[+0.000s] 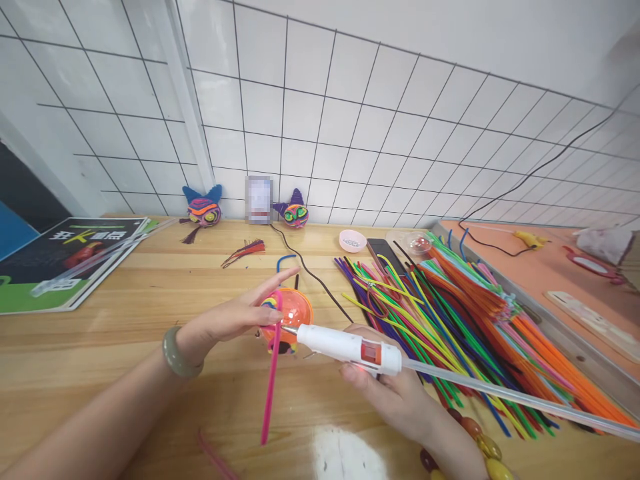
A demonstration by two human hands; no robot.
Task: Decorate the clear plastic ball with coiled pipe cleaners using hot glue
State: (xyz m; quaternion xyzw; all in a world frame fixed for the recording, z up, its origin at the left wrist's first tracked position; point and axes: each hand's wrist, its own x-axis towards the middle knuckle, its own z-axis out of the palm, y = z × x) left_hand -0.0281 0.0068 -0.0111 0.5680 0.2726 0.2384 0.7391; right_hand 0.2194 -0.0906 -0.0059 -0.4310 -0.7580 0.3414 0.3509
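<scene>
My right hand (pixel 400 397) is wrapped round a white hot glue gun (pixel 340 345). A long clear glue stick (pixel 500 392) runs out of its back end. The gun's metal nozzle points left and meets a pink pipe cleaner (pixel 271 400) or is very near it. My left hand (pixel 233 321) presses that pipe cleaner against a shiny orange rounded piece (pixel 298 311), with one finger stretched out over the top. Striped coloured pipe cleaner covers part of the orange piece's left side. The pipe cleaner's free end hangs down toward me.
Loose pipe cleaners (pixel 440 320) pile up on the right. Behind stand two decorated cat heads, one blue-eared (pixel 204 207), one purple-eared (pixel 295 212). A phone (pixel 383 257), pink dish (pixel 353 241), brown-red threads (pixel 245 252), book (pixel 70 260) and black cord (pixel 315 273) lie about.
</scene>
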